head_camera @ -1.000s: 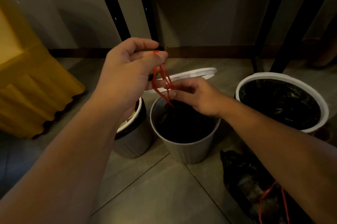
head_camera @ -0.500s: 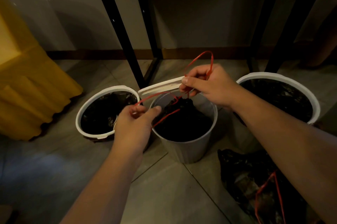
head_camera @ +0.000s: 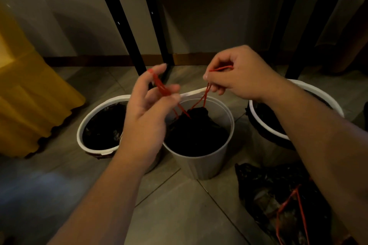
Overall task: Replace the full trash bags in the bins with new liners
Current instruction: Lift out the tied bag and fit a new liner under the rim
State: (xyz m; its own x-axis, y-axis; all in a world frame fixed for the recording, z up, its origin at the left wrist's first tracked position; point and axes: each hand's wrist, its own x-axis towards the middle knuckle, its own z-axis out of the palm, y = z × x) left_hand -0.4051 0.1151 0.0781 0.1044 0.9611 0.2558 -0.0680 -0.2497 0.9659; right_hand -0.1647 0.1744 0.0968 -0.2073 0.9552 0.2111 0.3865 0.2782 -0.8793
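Observation:
Three white bins stand in a row on the tiled floor. The middle bin (head_camera: pixel 207 161) holds a bunched black trash bag (head_camera: pixel 196 135) with a red drawstring (head_camera: pixel 205 95) rising from it. My left hand (head_camera: pixel 147 113) hovers above the bin's left rim, with one loop of the string over a raised finger and pinched near the thumb. My right hand (head_camera: pixel 239 75) hangs above the bin's back rim and pinches the other loop. The left bin (head_camera: pixel 83 125) and the right bin (head_camera: pixel 318 89) each carry a black liner.
A tied black trash bag with red strings (head_camera: pixel 278 201) lies on the floor at the lower right. Black table legs (head_camera: pixel 127 31) stand just behind the bins against the wall. A yellow cloth-covered object (head_camera: pixel 29 101) sits at the left. A white lid ring (head_camera: pixel 191 92) leans behind the middle bin.
My left hand rose from near the bin's rim and now carries a string loop over a finger. My right hand shifted right, spreading the two loops apart above the middle bin.

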